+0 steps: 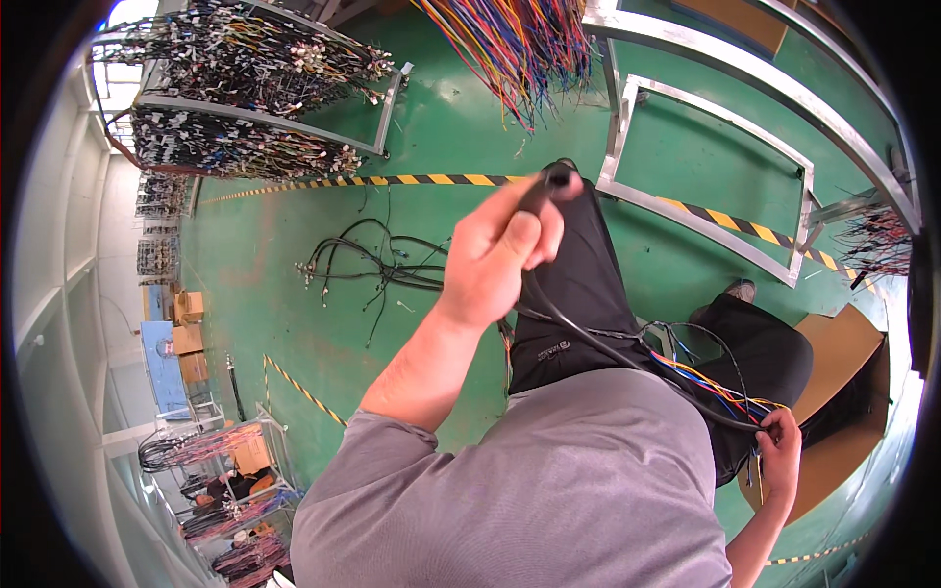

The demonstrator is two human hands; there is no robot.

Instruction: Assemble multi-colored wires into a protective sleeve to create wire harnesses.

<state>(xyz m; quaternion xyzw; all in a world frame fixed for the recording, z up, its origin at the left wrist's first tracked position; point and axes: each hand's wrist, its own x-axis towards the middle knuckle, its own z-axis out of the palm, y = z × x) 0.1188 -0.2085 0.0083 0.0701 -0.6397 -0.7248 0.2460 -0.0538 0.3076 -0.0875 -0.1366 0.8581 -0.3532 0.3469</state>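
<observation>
My left hand (pixel 487 263), raised over my lap, is closed around one end of a black tube (pixel 578 333); the dark round opening of that end faces up past my fingers. From there the tube runs across my thighs to the right. Yellow, red, blue and white wires (pixel 701 377) lie along it over my right leg. My right hand (pixel 781 443), low at the right, pinches the tube and wires together near the open box. Thinner dark wires loop above the bundle, and their ends are hard to make out.
A brown cardboard box (pixel 838 353) stands open at my right. Black cable harnesses (pixel 377 265) lie on the green floor to the left. Metal racks hold many wires (pixel 255 88) at the far left. A metal frame (pixel 706 186) stands ahead, beside hanging coloured wires (pixel 520 49).
</observation>
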